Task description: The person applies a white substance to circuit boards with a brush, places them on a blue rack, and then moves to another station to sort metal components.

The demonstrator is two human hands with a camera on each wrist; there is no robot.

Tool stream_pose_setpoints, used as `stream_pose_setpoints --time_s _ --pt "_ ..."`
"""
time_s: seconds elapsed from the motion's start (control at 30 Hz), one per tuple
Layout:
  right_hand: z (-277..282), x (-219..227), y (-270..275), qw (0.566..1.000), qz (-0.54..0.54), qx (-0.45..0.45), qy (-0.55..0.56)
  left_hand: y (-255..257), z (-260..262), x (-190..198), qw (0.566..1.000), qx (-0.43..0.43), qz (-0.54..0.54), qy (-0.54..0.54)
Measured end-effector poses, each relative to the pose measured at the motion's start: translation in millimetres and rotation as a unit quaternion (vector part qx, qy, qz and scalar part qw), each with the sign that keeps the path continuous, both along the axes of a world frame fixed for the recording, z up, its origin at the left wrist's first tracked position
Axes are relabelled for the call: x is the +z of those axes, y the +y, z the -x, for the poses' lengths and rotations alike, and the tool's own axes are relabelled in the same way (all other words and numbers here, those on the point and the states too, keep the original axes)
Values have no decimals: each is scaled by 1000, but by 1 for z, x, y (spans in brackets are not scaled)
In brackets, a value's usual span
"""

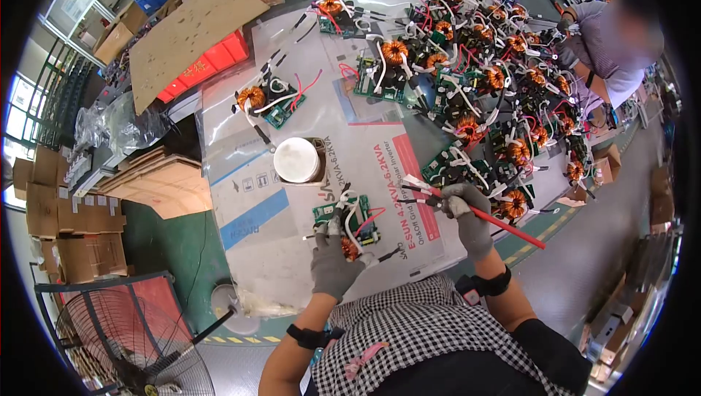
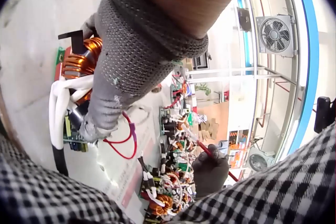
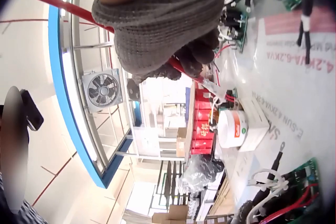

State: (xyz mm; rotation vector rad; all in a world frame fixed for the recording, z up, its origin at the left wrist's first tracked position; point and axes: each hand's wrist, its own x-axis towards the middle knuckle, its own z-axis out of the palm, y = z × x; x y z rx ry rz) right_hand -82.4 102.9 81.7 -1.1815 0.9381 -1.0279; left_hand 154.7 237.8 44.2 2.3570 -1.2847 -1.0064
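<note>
The left hand [image 1: 336, 263], in a grey glove, grips a green circuit board [image 1: 365, 222] with a copper coil [image 1: 349, 250] near the table's front edge. In the left wrist view its fingers lie over the part beside the copper coil [image 2: 83, 65] and white cable [image 2: 58, 109]. The gloved right hand [image 1: 469, 217] is curled round a long red stick [image 1: 510, 229], whose pale tip points left above the table. In the right wrist view the red stick [image 3: 71, 7] passes through the right hand [image 3: 163, 40].
A white tub [image 1: 297, 160] stands in a box behind the left hand. Many coil boards [image 1: 467, 129] are heaped at the right; single boards [image 1: 285, 110] lie farther back. Another person [image 1: 610, 45] works at the far right. A floor fan [image 1: 124, 330] stands at lower left.
</note>
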Motion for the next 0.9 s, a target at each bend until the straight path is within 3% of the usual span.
stream_pose_setpoints --time_s 0.13,0.17,0.2,0.27,0.3,0.4,0.43,0.53,0.6,0.67,0.77,0.87,0.9 --pt "15 13 13 999 16 -31 9 -86 30 -46 976 75 186 84" --pt "17 20 14 999 10 -22 35 -110 30 -46 979 86 131 127" --pt "16 25 16 998 20 -37 50 -130 29 -39 983 39 156 84" --pt "11 29 16 994 40 -63 76 -155 8 -37 970 -99 202 96" --pt "12 22 16 995 31 -81 56 -159 0 -17 957 -129 216 146" --pt "8 13 11 994 17 -99 37 -170 -29 52 941 -214 241 101" --pt "4 12 9 994 17 -101 35 -173 -41 69 939 -218 266 14" --pt "-3 14 2 994 16 -101 30 -204 -117 69 926 -182 318 -93" --pt "-2 16 -3 996 15 -85 26 -229 -181 53 933 -124 247 -231" --pt "-12 29 -7 992 14 -118 42 -252 -240 45 942 -111 96 -302" --pt "-18 35 -11 987 29 -139 80 -271 -284 48 935 -145 -90 -311" --pt "-23 32 -17 982 33 -145 116 -290 -315 -2 941 -179 -155 -241" --pt "-27 33 -20 981 38 -147 122 -287 -312 -2 949 -164 -115 -242"
